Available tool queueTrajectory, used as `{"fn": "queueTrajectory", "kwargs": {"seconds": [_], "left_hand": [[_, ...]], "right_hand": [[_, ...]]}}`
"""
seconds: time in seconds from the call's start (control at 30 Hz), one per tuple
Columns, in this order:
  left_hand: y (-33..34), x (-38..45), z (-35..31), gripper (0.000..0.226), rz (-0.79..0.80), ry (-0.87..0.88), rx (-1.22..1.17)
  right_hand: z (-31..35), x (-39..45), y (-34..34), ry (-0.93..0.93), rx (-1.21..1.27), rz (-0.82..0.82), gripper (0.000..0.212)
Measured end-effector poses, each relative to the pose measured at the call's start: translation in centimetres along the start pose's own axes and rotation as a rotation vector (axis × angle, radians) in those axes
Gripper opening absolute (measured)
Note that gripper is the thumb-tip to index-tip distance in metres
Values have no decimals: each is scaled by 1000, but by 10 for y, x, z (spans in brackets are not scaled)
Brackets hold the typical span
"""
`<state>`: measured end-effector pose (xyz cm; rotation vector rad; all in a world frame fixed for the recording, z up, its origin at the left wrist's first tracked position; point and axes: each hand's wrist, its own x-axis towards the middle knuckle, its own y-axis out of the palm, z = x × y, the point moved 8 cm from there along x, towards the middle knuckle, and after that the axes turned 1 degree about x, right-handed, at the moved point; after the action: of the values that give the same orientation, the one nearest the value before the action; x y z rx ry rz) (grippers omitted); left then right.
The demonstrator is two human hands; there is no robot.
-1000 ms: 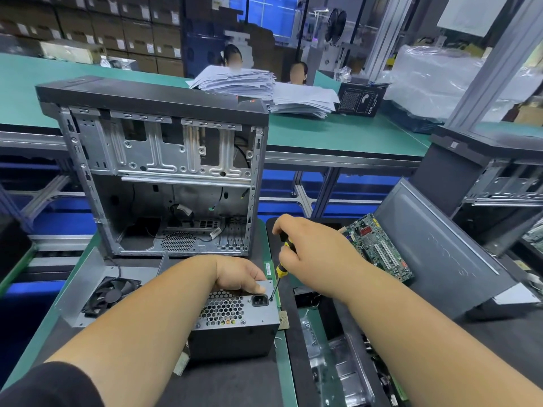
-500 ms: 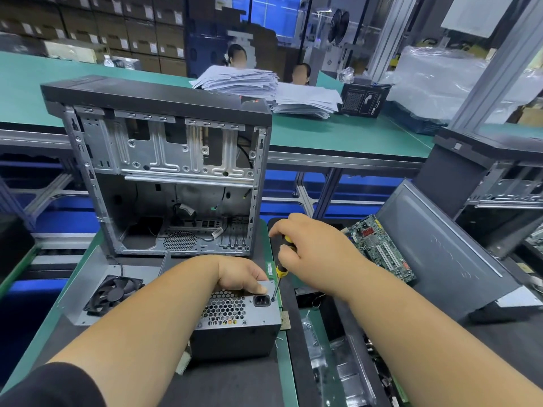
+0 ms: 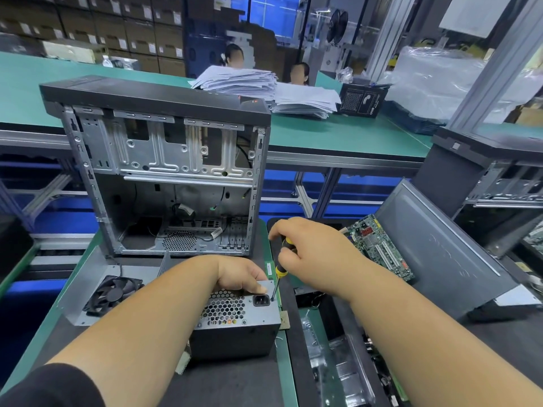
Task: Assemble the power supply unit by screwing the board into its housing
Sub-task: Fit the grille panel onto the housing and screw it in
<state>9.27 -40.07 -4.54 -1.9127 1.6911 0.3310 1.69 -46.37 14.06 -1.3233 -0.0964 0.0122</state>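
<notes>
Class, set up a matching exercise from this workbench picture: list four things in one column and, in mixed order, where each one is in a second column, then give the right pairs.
Things:
1. screwdriver
2. fan
3. circuit board
4. stack of papers

Places:
A. on the far green table
B. lying left of the power supply
C. gripped in the right hand
D. leaning against the grey panel on the right

Pairs: 1-C, 2-B, 3-D, 4-A

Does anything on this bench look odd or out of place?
One thing: a green circuit board lies tilted against a leaning grey panel, not flat. Otherwise, the screwdriver meets the power supply normally.
</notes>
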Motion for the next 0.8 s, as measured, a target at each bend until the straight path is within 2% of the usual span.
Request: {"fn": "queueTrajectory", "kwargs": {"seconds": [0.13,0.23,0.33,0.43,0.57,0.67,0.8], "left_hand": [[-2,0,0,25,-5,1,41],[-2,0,-1,29,-6,3,78],[-2,0,1,29,-18,-8,47],[-2,0,0,28,-25,-12,39],[-2,0,0,29,-22,-16,52],[-3,0,2,30,-33,-20,59],[-2,-1,0,27,-16,-16,56]], "right_hand": [[0,0,-2,-4,-107,-44,24],[-1,0,-1,23,-170,-38,31],[-2,-1,0,33,-63,-8,22],[-1,-1,1,40,31,18,28],[-1,1,-1,16,-74,-36,21],[-3,1,-1,29,-154,-42,31],[-3,0,1,36,4,4,22]]}}
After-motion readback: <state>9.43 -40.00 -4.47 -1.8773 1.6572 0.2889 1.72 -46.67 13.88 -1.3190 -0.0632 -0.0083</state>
